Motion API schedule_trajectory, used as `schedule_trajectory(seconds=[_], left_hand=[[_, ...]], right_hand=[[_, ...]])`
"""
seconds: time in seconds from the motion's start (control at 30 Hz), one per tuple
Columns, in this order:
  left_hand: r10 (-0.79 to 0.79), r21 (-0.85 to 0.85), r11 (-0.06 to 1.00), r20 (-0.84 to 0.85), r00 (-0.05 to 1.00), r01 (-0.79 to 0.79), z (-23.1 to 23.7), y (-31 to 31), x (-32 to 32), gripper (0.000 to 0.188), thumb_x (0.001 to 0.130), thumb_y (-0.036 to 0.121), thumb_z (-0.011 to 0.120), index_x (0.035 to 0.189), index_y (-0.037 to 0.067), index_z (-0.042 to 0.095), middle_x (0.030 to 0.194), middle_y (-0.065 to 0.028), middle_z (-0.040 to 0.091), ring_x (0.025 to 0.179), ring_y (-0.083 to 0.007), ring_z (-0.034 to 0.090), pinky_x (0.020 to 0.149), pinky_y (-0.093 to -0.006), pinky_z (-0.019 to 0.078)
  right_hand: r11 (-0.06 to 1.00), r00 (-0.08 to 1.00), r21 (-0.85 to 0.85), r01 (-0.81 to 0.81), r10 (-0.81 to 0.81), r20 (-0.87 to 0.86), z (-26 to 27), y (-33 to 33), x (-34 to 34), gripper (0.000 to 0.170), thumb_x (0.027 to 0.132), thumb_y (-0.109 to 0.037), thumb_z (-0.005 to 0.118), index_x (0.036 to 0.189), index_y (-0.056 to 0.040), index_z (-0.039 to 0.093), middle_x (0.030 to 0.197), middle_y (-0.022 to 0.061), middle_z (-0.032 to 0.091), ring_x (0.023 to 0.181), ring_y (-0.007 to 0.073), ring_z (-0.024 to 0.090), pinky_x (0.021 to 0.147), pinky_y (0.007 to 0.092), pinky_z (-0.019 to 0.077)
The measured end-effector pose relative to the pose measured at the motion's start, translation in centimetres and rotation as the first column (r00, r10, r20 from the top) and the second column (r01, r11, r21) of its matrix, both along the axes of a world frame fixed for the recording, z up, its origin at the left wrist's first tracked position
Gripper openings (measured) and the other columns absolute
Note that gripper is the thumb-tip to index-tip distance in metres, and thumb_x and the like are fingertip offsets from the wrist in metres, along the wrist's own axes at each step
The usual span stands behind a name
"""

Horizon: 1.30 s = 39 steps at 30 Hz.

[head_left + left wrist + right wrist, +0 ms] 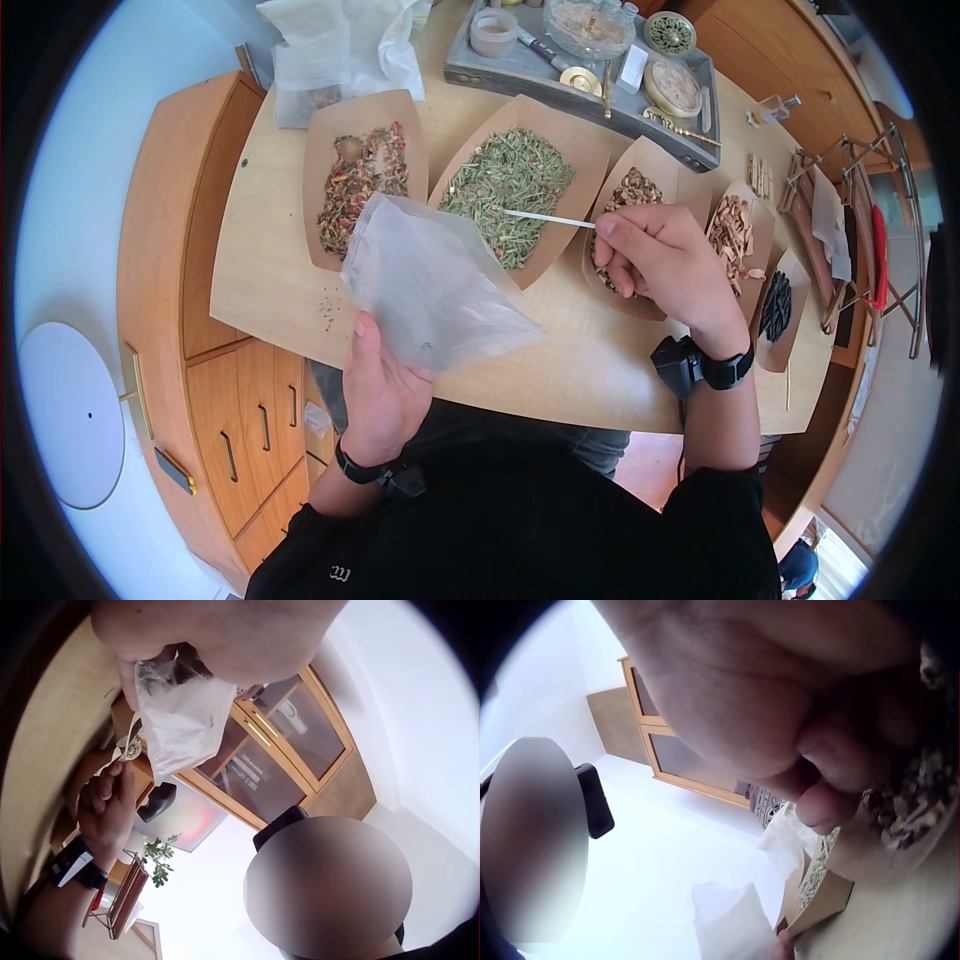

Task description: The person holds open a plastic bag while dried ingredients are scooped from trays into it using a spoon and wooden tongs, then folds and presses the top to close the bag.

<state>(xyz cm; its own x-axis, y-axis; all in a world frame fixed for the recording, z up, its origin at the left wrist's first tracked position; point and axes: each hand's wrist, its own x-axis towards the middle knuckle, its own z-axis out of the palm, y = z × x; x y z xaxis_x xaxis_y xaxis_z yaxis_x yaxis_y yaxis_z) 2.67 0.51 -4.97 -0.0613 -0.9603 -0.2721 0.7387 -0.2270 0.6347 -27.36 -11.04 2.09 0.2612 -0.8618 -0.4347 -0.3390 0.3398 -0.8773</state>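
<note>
My left hand grips a translucent plastic bag by its lower left side, the thumb lying up along it. The bag tilts over the table's front edge, with a few dark specks low inside. In my right hand, thumb and fingers pinch a thin white stick, whose far end points left over a paper tray of green dried herb. That hand is above a tray of brown chopped pieces, partly hiding it. In the left wrist view the bag hangs from the hand.
Left stands a tray of reddish dried flowers, partly behind the bag. Trays of pale slices and dark sticks sit at right. Behind are a grey tray with jars and brass pieces, and plastic bags. A rack stands far right.
</note>
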Motion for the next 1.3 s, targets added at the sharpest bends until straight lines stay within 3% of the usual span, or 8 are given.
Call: schedule_trajectory(seconds=[0.2, 0.63, 0.73, 0.87, 0.97, 1.03, 1.13, 1.3], left_hand=[[0.011, 0.011, 1.000, 0.001, 1.000, -0.011, 0.2, 0.0, 0.0, 0.068, 0.125, 0.049, 0.039, 0.176, 0.007, 0.029, 0.177, -0.0115, 0.045, 0.162, -0.0313, 0.048, 0.132, -0.0537, 0.0418], [0.036, 0.038, 0.999, 0.005, 0.999, -0.036, 0.1, -0.1, -0.1, 0.076, 0.123, 0.060, 0.031, 0.178, 0.007, 0.029, 0.175, -0.0151, 0.049, 0.160, -0.0313, 0.050, 0.135, -0.0534, 0.0404], [0.039, 0.047, 0.998, 0.004, 0.999, -0.039, 0.2, -0.1, -0.2, 0.076, 0.123, 0.060, 0.031, 0.177, 0.006, 0.030, 0.174, -0.0154, 0.050, 0.159, -0.0314, 0.051, 0.134, -0.0538, 0.0415], [0.035, 0.039, 0.999, -0.013, 0.999, -0.034, 0.0, 0.0, -0.2, 0.077, 0.123, 0.060, 0.030, 0.177, 0.006, 0.030, 0.172, -0.0156, 0.051, 0.158, -0.0316, 0.052, 0.132, -0.0541, 0.0431], [0.026, 0.041, 0.999, -0.003, 1.000, -0.026, 0.0, 0.0, -0.1, 0.077, 0.123, 0.061, 0.030, 0.177, 0.006, 0.030, 0.171, -0.0157, 0.052, 0.158, -0.0317, 0.053, 0.132, -0.0541, 0.0435], [0.035, 0.045, 0.998, -0.002, 0.999, -0.035, 0.0, 0.0, -0.2, 0.076, 0.123, 0.061, 0.030, 0.177, 0.007, 0.030, 0.171, -0.0158, 0.052, 0.158, -0.0318, 0.053, 0.132, -0.0541, 0.0435], [0.035, 0.043, 0.998, -0.005, 0.999, -0.034, -0.1, 0.0, -0.2, 0.076, 0.123, 0.061, 0.030, 0.177, 0.007, 0.029, 0.171, -0.0160, 0.052, 0.158, -0.0319, 0.053, 0.132, -0.0542, 0.0434], [0.023, 0.050, 0.999, -0.017, 1.000, -0.023, -0.1, 0.1, -0.2, 0.076, 0.123, 0.061, 0.030, 0.178, 0.008, 0.028, 0.171, -0.0161, 0.052, 0.158, -0.0317, 0.053, 0.132, -0.0542, 0.0431]], right_hand=[[0.989, 0.992, 0.106, 0.102, -0.110, 0.066, -0.2, -0.1, -0.2, 0.039, 0.118, -0.030, 0.063, 0.092, -0.0044, 0.075, 0.065, -0.0015, 0.062, 0.058, 0.0045, 0.053, 0.056, 0.0231, 0.0396], [0.992, 0.956, 0.113, 0.059, -0.089, 0.280, 2.0, 0.8, -1.3, 0.040, 0.119, -0.028, 0.061, 0.088, -0.0051, 0.072, 0.064, -0.0027, 0.058, 0.056, 0.0044, 0.046, 0.054, 0.0246, 0.0330], [0.996, 0.983, -0.049, -0.081, 0.088, 0.159, 3.3, 2.1, -0.1, 0.038, 0.118, -0.022, 0.063, 0.087, -0.0015, 0.070, 0.067, -0.0040, 0.055, 0.059, 0.0043, 0.046, 0.056, 0.0252, 0.0336], [0.989, 0.983, -0.139, -0.041, 0.065, 0.171, 2.1, 1.6, -0.5, 0.038, 0.118, -0.021, 0.063, 0.086, -0.0015, 0.069, 0.067, -0.0046, 0.053, 0.061, 0.0044, 0.046, 0.057, 0.0256, 0.0339], [0.983, 0.988, -0.144, 0.116, -0.099, 0.119, 0.3, 0.4, -1.0, 0.038, 0.116, -0.022, 0.065, 0.085, -0.0010, 0.069, 0.068, -0.0041, 0.053, 0.062, 0.0054, 0.047, 0.058, 0.0273, 0.0362], [0.949, 0.983, -0.285, 0.136, -0.166, -0.084, -0.3, 0.2, -0.3, 0.038, 0.115, -0.023, 0.065, 0.085, 0.0001, 0.070, 0.067, -0.0032, 0.055, 0.062, 0.0065, 0.048, 0.058, 0.0290, 0.0382], [0.938, 0.979, -0.346, 0.028, -0.095, -0.180, -0.4, 0.4, 0.2, 0.039, 0.115, -0.025, 0.066, 0.086, 0.0013, 0.071, 0.067, -0.0022, 0.056, 0.063, 0.0076, 0.049, 0.060, 0.0303, 0.0401], [0.993, 1.000, -0.116, -0.011, 0.014, 0.019, -0.4, 0.4, 0.8, 0.040, 0.116, -0.025, 0.064, 0.086, 0.0000, 0.071, 0.063, -0.0021, 0.056, 0.055, 0.0065, 0.045, 0.053, 0.0287, 0.0354]])
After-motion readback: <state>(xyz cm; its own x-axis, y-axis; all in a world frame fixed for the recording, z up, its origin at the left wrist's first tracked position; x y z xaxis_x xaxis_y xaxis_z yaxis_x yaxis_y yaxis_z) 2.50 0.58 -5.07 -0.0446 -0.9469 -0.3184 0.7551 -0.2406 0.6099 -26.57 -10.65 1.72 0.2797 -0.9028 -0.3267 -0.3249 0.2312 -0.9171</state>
